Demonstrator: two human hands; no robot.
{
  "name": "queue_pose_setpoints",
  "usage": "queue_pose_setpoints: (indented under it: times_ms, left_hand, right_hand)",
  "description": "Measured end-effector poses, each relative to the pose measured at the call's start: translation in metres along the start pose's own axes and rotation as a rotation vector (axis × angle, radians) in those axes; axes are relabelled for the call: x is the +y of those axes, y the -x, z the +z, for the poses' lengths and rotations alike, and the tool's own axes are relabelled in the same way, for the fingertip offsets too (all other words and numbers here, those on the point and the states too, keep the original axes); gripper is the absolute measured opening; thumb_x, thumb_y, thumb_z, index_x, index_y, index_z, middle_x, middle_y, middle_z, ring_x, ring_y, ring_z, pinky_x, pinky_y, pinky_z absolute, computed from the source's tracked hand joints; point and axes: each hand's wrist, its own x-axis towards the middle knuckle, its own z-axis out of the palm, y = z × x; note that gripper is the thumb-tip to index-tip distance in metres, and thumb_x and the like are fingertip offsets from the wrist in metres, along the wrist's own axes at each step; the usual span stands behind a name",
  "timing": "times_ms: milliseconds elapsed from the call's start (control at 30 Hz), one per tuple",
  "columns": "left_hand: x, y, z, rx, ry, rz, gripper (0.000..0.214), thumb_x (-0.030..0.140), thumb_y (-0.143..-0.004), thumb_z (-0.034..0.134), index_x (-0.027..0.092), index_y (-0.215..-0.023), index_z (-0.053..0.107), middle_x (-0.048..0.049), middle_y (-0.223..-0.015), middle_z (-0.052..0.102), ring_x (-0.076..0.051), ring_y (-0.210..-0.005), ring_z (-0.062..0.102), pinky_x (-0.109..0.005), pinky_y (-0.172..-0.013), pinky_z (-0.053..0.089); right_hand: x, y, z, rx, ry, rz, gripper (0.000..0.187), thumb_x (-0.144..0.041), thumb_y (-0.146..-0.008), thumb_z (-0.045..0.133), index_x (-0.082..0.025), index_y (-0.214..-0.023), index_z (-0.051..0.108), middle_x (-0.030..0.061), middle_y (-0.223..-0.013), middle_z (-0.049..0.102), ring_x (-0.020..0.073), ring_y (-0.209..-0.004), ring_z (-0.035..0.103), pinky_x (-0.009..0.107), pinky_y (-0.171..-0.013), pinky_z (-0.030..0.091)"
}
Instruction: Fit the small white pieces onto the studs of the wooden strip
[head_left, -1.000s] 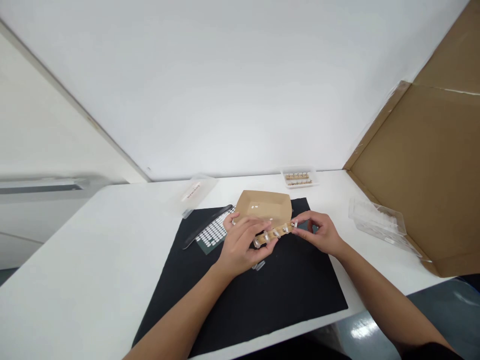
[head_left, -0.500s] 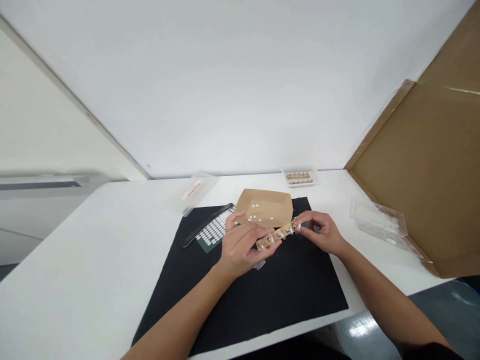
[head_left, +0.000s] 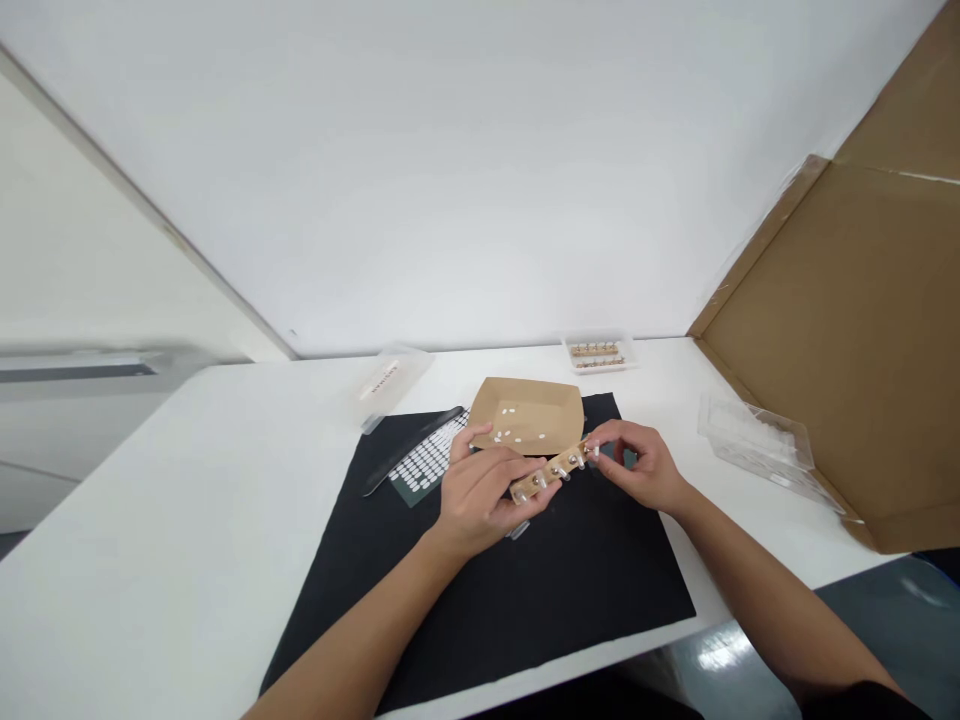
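Held up over the black cloth mat (head_left: 585, 600), about midway between its side edges and towards its far edge: a narrow pale wooden strip (head_left: 555, 470) with a row of small metal posts carrying clear curved plastic tips. It slants, its right end nearer the desk's (head_left: 150, 540) far edge. My left hand (head_left: 480, 490) grips it around the left part, thumb below, fingers over the far side. My right hand (head_left: 637, 462) has thumb and forefinger pinched on the small clear tip (head_left: 595, 453) at the right end; whether the piece is seated I can't tell. Just beyond lies the shallow brown card tray (head_left: 555, 405) across the mat's far edge, small white ovals inside; strip touching rim or not, unclear. Near the mat's far left corner, the dark green sheet of white oval stickers (head_left: 431, 455) and the curved black file (head_left: 412, 452). Handling, my judgement: strip light and stiff, best taken by its long wooden edges, clear of the posts; tips thin, slick, easily knocked askew, so a soft pinch at their sides should suit them.
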Motion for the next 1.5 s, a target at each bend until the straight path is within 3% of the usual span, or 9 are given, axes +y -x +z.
queue_pose_setpoints:
  times_ms: [200, 767, 1500]
  left_hand:
    - [0.0002, 0.0012, 0.0, -0.001, 0.003, -0.001, 0.034, 0.024, -0.08, 0.093, 0.022, -0.102, 0.068, 0.0033, -0.078, 0.08, -0.015, -0.06, 0.074, -0.049, -0.106, 0.054]
    - [0.001, 0.0004, -0.0001, -0.017, -0.003, 0.003, 0.034, 0.026, -0.081, 0.092, 0.023, -0.103, 0.066, 0.0039, -0.075, 0.079, -0.014, -0.059, 0.072, -0.049, -0.103, 0.054]
    - [0.0005, -0.0007, -0.0018, -0.038, 0.025, -0.013, 0.032, 0.026, -0.083, 0.091, 0.023, -0.101, 0.064, 0.0058, -0.076, 0.079, -0.013, -0.058, 0.072, -0.048, -0.106, 0.051]
  right_hand:
    - [-0.0028, 0.0009, 0.001, 0.043, -0.01, 0.069, 0.011, -0.033, -0.099, 0.074, -0.023, -0.104, 0.076, 0.0038, -0.095, 0.078, 0.0129, -0.066, 0.066, 0.025, -0.056, 0.052]
    - [-0.0037, -0.0006, -0.0031, -0.011, -0.037, -0.097, 0.01, -0.023, -0.097, 0.075, -0.024, -0.107, 0.075, 0.0066, -0.104, 0.078, 0.0164, -0.083, 0.072, 0.023, -0.056, 0.052]
    - [-0.0074, 0.0008, -0.0036, -0.019, -0.002, -0.087, 0.01, -0.024, -0.097, 0.074, -0.024, -0.107, 0.074, 0.0074, -0.106, 0.078, 0.0167, -0.082, 0.072, 0.024, -0.055, 0.053]
